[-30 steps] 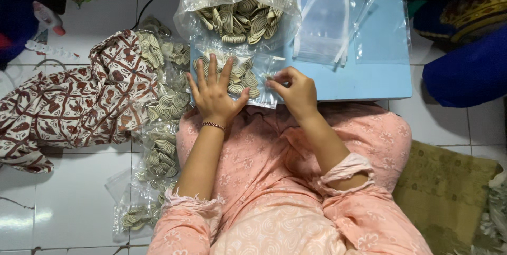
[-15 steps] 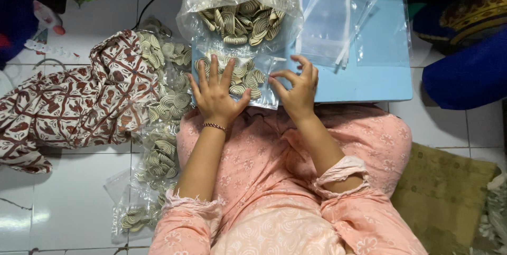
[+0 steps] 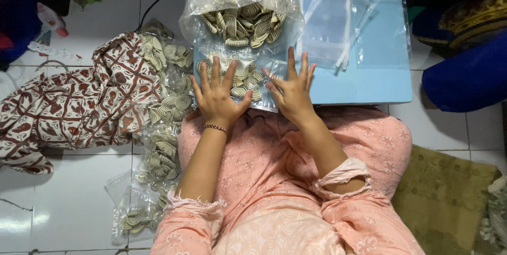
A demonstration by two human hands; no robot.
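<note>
1. I see my left hand spread flat, fingers splayed, palm down on a small clear bag packed with beige spiral-patterned pieces. It grips nothing; it presses on the left half of the bag.

2. My right hand is likewise unclenched, fingers fanned and pointing toward the top of the frame. Its fingertips touch the right edge of the same bag, while the palm sits over the near edge of the light blue bench.

3. The small bag lies on the bench at upper centre of the frame, between the two hands and just past my lap. Its long axis runs left to right across the picture, so each hand covers one end. The left hand is more fully on it; the right sits at its margin.

4. Just beyond the small bag, toward the top of the frame, a large open plastic bag holds a loose heap of the same spiral pieces. It touches or overlaps the small bag's far edge.

5. Empty clear sleeves lie on the bench at upper right, just beside the right hand's fingertips.

6. On the tiled floor at left, filled bags are piled beside a brown patterned cloth.
</note>
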